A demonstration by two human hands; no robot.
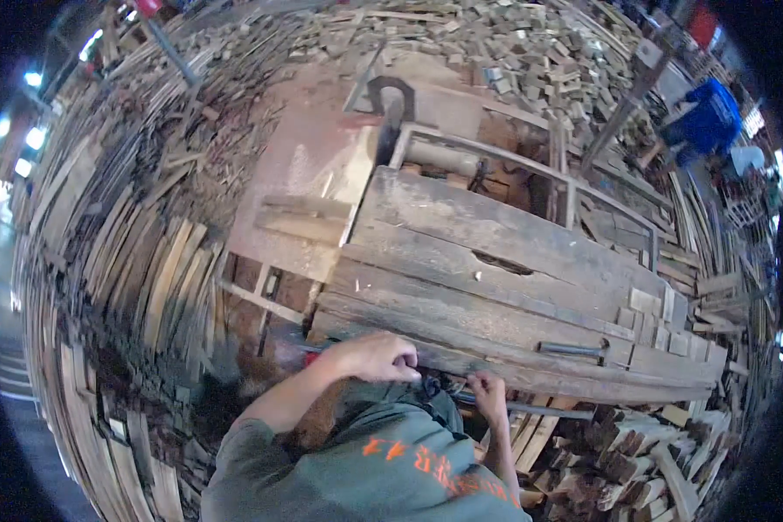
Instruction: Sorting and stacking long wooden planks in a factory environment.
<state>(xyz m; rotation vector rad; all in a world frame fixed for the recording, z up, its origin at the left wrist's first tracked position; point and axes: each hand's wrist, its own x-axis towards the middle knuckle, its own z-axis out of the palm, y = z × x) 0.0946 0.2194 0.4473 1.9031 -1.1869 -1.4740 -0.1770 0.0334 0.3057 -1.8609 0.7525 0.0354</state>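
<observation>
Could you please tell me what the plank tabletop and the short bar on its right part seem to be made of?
The tabletop looks like rough, worn wood: grain, seams and a ragged hole show. The bar is probably metal, dark and smooth, judging by its slight sheen, though its coating is unclear.

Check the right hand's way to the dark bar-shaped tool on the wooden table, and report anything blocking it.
Nothing visible blocks it: between the right hand and the bar-shaped tool I see only the flat near boards of the wooden table.
</observation>
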